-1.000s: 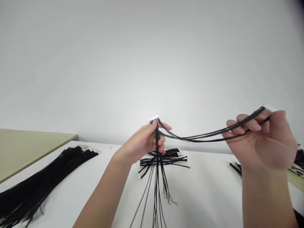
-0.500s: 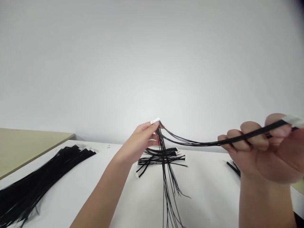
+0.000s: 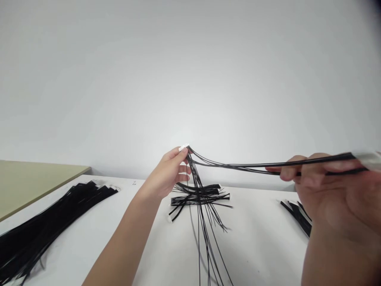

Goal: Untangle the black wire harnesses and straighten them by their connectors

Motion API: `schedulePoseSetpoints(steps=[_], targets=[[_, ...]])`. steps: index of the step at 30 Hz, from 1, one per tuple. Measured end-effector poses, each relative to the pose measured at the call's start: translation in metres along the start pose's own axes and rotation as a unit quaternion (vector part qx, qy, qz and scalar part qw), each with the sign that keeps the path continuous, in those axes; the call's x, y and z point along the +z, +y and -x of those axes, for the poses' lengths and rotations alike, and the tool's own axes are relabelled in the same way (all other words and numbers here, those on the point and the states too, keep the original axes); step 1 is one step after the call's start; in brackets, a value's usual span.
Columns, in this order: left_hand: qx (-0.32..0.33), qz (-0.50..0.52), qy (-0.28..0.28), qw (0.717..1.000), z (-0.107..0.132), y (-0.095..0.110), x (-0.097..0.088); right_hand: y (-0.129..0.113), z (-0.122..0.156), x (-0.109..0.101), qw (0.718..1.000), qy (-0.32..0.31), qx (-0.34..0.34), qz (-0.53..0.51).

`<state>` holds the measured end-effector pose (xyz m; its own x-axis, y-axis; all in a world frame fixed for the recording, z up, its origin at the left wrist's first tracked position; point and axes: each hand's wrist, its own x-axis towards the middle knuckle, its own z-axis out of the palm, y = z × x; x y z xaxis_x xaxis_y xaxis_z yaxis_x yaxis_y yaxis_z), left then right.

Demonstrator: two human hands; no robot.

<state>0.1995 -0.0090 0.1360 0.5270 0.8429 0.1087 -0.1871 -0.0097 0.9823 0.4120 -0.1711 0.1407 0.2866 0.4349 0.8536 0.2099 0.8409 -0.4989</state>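
Drawn tauter, rightward: wires [image 3: 253, 164], left hand [image 3: 166, 174] pinching their white connector [image 3: 183, 147], right hand [image 3: 330, 190] closed round them.

My left hand [image 3: 168, 171] is raised far ahead, fingertips pinched together; my right hand [image 3: 333, 194] hangs near, right, fingers curled closed.

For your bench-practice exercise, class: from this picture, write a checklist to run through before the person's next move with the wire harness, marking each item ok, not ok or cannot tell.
1. Grip of left hand on white connector: ok, pinched at the fingertips.
2. Grip of right hand on the black wires running sideways: ok, fingers closed round them.
3. Those wires separated from the hanging wires: ok.
4. Every wire seated in the connector: cannot tell.
5. Hanging wires free of the harness pile behind: cannot tell.
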Motion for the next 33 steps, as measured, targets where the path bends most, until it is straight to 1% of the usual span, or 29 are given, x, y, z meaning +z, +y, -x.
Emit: schedulePoseSetpoints(steps=[2,4,7,9,12,15,17,19,21,23,25,28,30,33], targets=[[-0.004,0.004,0.009,1.000,-0.002,0.001,-0.003,0.003,-0.003,0.001,0.999,0.035,-0.024,0.002],[0.000,0.000,0.022,1.000,-0.004,0.001,-0.005,0.007,-0.006,-0.001,0.998,0.045,-0.042,0.015],[0.017,-0.007,0.032,0.999,-0.006,0.001,-0.009,0.012,-0.007,-0.007,0.998,0.041,-0.024,0.030],[0.024,-0.005,0.032,0.999,-0.007,0.001,-0.010,0.014,-0.007,-0.012,0.999,0.029,-0.010,0.013],[0.025,0.007,0.035,0.999,-0.006,0.001,-0.008,0.014,-0.007,-0.015,0.999,-0.032,0.000,-0.039],[0.009,0.029,0.043,0.999,-0.004,0.002,-0.004,0.012,-0.006,-0.013,0.987,-0.136,0.006,-0.082],[-0.005,0.038,0.044,0.998,-0.003,0.002,-0.001,0.010,-0.004,-0.009,0.976,-0.194,0.009,-0.099],[-0.016,0.038,0.028,0.999,-0.003,0.003,0.001,0.009,-0.001,-0.004,0.969,-0.222,0.016,-0.106],[-0.027,0.037,-0.001,0.999,-0.003,0.002,0.001,0.009,0.001,0.000,0.971,-0.217,0.021,-0.100],[-0.033,0.040,-0.026,0.998,-0.003,0.001,0.000,0.010,0.003,0.002,0.977,-0.191,0.024,-0.093],[-0.037,0.049,-0.051,0.997,-0.004,0.000,-0.001,0.011,0.003,0.002,0.981,-0.167,0.025,-0.092],[-0.053,0.061,-0.093,0.992,-0.002,0.001,0.000,0.011,0.001,-0.001,0.985,-0.150,0.012,-0.086],[-0.073,0.062,-0.112,0.989,0.000,0.003,0.001,0.009,-0.001,-0.003,0.989,-0.132,0.003,-0.073],[-0.090,0.047,-0.131,0.986,0.003,0.004,0.002,0.005,-0.003,-0.002,0.995,-0.084,-0.004,-0.061]])
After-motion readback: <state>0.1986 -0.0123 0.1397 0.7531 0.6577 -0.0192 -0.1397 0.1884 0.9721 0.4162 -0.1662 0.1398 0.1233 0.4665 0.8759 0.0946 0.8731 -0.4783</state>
